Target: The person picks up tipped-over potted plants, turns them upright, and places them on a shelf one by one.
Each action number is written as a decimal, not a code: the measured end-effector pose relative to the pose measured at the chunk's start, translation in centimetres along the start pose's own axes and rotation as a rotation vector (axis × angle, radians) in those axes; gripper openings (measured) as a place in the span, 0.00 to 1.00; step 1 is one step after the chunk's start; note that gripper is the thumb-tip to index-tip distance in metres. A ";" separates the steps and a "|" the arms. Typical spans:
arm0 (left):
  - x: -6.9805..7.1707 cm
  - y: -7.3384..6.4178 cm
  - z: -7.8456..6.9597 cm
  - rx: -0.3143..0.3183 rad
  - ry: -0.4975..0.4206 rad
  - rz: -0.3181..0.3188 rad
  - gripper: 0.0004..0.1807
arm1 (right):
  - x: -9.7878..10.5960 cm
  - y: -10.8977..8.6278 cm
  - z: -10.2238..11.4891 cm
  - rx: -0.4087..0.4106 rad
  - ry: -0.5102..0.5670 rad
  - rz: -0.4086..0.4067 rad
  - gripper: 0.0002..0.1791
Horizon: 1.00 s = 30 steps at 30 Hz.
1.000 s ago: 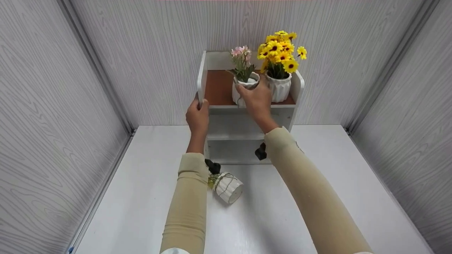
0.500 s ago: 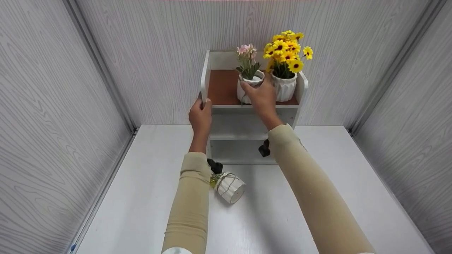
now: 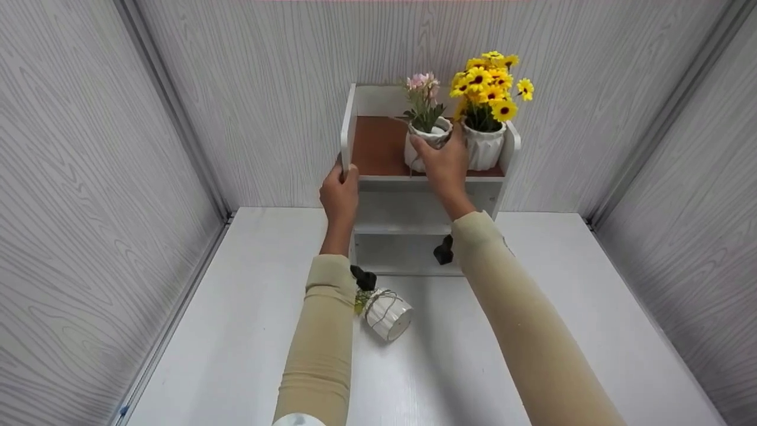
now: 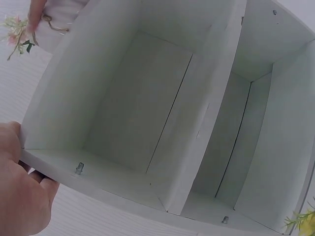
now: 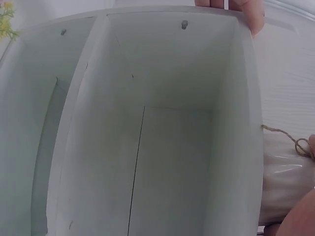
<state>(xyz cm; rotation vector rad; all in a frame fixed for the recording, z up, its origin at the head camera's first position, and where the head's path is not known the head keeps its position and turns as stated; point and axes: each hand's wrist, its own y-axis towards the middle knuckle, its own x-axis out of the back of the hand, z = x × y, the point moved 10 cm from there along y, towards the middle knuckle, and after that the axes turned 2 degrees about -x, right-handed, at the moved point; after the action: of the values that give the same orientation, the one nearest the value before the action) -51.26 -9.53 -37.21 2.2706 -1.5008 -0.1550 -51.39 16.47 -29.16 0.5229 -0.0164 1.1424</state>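
A small white shelf unit (image 3: 348,127) with a brown top board (image 3: 377,148) stands at the back in the head view. My left hand (image 3: 340,194) grips the front edge of its left side panel. On the top board, my right hand (image 3: 446,168) holds a white ribbed pot (image 3: 415,155) of pink flowers (image 3: 423,86), thumb at the front left and fingers at the right. Close beside that hand is another white pot (image 3: 485,151) with yellow flowers (image 3: 492,89), near the right panel. Twine is tied on the pink-flower pot; fingers hide part of it.
A third white pot (image 3: 387,316) wound with twine lies on its side on the white table (image 3: 260,331), its plant partly behind the left sleeve. Below the top board are open compartments (image 4: 142,93). Grey wood-grain walls (image 3: 284,89) enclose the back and sides.
The whole scene shifts a little to the right in the head view. Both upright pots sit slightly farther right on the top board, my right hand moving with them. Both grips stay the same.
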 end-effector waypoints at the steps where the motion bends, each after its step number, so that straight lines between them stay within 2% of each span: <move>1: -0.1 0.1 0.1 0.005 -0.004 0.006 0.15 | 0.0 0.0 -0.1 0.000 0.001 -0.018 0.47; 7: -1.0 1.0 0.8 0.025 -0.022 0.054 0.20 | -0.2 -0.2 -0.4 0.021 -0.009 -0.094 0.47; 14: -1.3 2.1 1.4 0.030 -0.033 0.092 0.25 | -1.2 -0.4 -1.1 0.003 -0.062 -0.064 0.59; 21: -1.2 2.4 1.1 0.020 -0.026 0.076 0.21 | -1.2 -1.1 -1.3 0.024 -0.166 -0.053 0.56; 26: -1.2 2.3 1.3 0.025 -0.020 0.072 0.23 | -0.8 -1.6 -1.2 0.022 -0.262 -0.115 0.57; 30: -1.4 2.2 1.4 0.029 -0.035 0.074 0.22 | -0.4 -2.2 -1.0 0.043 -0.306 -0.178 0.52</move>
<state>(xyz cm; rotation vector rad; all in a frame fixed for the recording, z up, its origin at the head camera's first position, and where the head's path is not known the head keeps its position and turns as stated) -54.16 -9.43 -37.80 2.2415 -1.6129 -0.1532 -49.90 15.89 -30.97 0.7190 -0.2066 0.8831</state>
